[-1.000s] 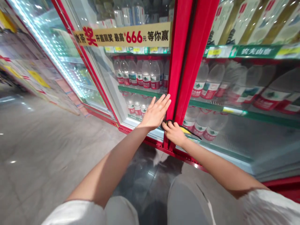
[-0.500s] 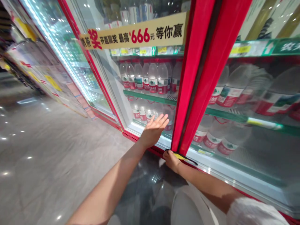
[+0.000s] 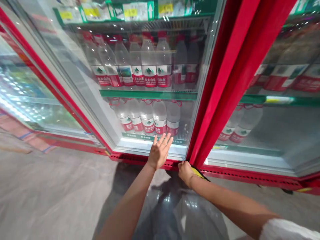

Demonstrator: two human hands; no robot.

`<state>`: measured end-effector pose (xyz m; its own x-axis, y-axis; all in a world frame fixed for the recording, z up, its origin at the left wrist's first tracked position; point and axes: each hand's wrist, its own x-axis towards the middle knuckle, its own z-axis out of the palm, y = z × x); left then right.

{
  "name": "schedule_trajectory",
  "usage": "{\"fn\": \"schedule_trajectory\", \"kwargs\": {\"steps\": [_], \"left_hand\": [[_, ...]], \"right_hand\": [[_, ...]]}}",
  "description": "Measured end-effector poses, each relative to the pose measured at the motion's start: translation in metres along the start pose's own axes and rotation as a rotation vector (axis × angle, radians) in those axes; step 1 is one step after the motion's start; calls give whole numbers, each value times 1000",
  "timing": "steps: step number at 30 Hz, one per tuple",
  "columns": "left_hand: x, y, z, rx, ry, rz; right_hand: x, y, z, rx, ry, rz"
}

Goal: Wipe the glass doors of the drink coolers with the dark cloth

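Observation:
My left hand (image 3: 159,153) is raised with its fingers spread, holding nothing, in front of the lower edge of a glass cooler door (image 3: 150,151). My right hand (image 3: 185,171) is closed around a black and yellow item (image 3: 197,172) at the foot of the red door frame (image 3: 217,86); most of the item is hidden by the hand and wrist. Behind the glass, bottles with red and white labels (image 3: 150,71) stand on a green-edged shelf (image 3: 150,94), and larger bottles with red handles (image 3: 147,120) stand below.
Another cooler section (image 3: 265,133) with bottles is on the right. At the left, a brightly lit cooler (image 3: 42,100) stands beside pink boxes (image 3: 15,126). Grey shiny floor (image 3: 62,190) runs along the red base, with my shadow over it.
The view has turned down and left, closer to the lower shelves. My left hand has moved lower, its fingers still spread. My right hand stays closed at the frame's foot.

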<state>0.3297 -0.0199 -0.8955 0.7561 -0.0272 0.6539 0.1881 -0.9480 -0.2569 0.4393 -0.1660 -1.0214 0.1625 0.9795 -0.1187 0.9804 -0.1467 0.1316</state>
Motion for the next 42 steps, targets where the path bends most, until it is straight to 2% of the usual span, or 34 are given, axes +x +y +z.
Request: {"fn": "schedule_trajectory", "kwargs": {"steps": [2,5,8,10,12,15,16,18,20,22,26,30,33,39,42], "left_hand": [[-1,-4,8,-26,22,11],[-1,-14,9,-63,27,66],[-3,-28,6,-110,41,111],[-3,-36,7,-144,82,114],[-1,-38,13,-177,146,123],[4,-28,28,-219,240,135],[6,-22,34,-231,261,128],[10,-7,44,-263,283,95],[13,5,53,-325,280,62],[14,13,61,-408,268,35],[15,16,74,-507,304,24],[16,13,74,-554,287,39],[16,13,70,-559,251,39],[12,3,57,-500,160,101],[8,-7,47,-463,101,152]], "right_hand": [[3,1,-4,15,-4,55],[2,0,-18,79,22,134],[-4,-11,-28,159,92,224],[-7,-27,-22,268,196,334],[-7,-46,-3,536,446,535],[1,-67,31,1061,984,976],[5,-69,40,1153,1103,1104],[18,-71,49,1222,1227,1286],[36,-72,49,1227,1256,1355],[60,-76,44,1261,1273,1360],[95,-83,33,1350,1297,1344],[92,-66,29,1387,1355,1481],[86,-54,25,1392,1351,1553],[100,-60,19,1436,1244,1477],[105,-58,23,1431,1220,1499]]}}
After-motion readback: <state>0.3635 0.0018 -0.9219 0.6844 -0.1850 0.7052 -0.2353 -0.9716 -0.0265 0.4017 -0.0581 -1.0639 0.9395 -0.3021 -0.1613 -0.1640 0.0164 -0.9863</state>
